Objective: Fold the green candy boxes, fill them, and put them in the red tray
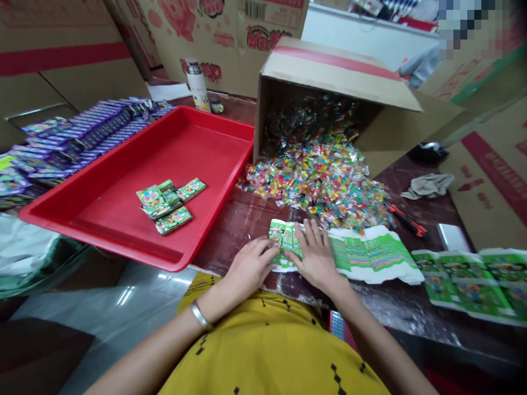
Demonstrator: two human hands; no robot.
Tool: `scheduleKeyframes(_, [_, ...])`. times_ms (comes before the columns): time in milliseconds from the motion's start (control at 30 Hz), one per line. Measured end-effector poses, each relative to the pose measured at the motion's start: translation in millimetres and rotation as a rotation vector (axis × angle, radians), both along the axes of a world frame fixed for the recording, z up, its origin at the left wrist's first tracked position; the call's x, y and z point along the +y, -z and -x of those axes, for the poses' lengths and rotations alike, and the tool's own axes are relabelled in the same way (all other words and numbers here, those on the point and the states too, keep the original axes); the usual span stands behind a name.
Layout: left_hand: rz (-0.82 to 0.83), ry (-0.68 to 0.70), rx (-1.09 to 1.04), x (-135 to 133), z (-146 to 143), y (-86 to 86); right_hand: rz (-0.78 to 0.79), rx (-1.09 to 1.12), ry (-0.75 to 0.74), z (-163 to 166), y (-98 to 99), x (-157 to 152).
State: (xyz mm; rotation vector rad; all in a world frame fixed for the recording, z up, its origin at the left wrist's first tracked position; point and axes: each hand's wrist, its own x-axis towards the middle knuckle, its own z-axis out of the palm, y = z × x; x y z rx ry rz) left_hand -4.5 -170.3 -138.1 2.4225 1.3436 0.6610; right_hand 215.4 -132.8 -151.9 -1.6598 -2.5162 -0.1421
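A fanned-out row of flat green printed cartons lies along the near side of the table. My right hand rests palm down on the left part of this row, its fingers spread. At the row's left end, my left hand touches a small green carton with outstretched fingers. Neither hand is wrapped around anything. Just beyond the right fingers spreads a heap of wrapped colourful candies. Several filled green candy boxes lie in the red tray on the left.
A tipped cardboard box spills the candies. Purple packets line the tray's far-left side. A white flask stands behind it. To the right are a red-black cutter, a grey cloth and more flat green cartons.
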Motion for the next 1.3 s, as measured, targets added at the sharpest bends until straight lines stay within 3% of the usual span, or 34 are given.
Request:
scheduleKeyframes(133, [-0.008, -0.035, 0.109, -5, 2, 14.2, -0.009, 0.076, -0.041, 11, -14.3, 17])
scheduleKeyframes(333, [-0.012, -0.112, 0.098, -9, 3, 16.3, 0.075, 0.220, -0.148, 42, -18.9, 53])
scheduleKeyframes(533, [0.019, -0.153, -0.022, -12, 4, 12.9, 0.054, 0.549, -0.154, 50, -23.2, 55])
scheduleKeyframes(600, [0.045, -0.198, -0.126, -9, 4, 7.1, 0.136, 0.743, -0.082, 50, -32.0, 53])
scheduleKeyframes(733, [0.039, -0.288, -0.312, 4, 0, -7.2, 0.492, 1.169, 0.110, 55, -49.3, 52])
scheduleKeyframes(867, [0.161, -0.287, -0.585, 20, 2, -21.3, 0.634, 1.402, 0.085, 60, -57.1, 43])
scheduleKeyframes(1000, [0.602, -0.067, -1.069, 27, 14, -36.5, 0.664, 1.329, -0.144, 59, -59.2, 22])
scheduleKeyframes(1067, [0.775, -0.003, -1.204, 25, 19, -42.1, 0.686, 1.258, -0.217, 57, -63.0, 17])
scheduleKeyframes(1167, [0.920, 0.027, -1.220, 18, 20, -46.1, 0.748, 1.136, -0.234, 49, -76.5, 19])
scheduleKeyframes(1300, [0.943, 0.096, -1.147, 10, 16, -44.6, 0.919, 0.942, -0.265, 36, -98.1, 29])
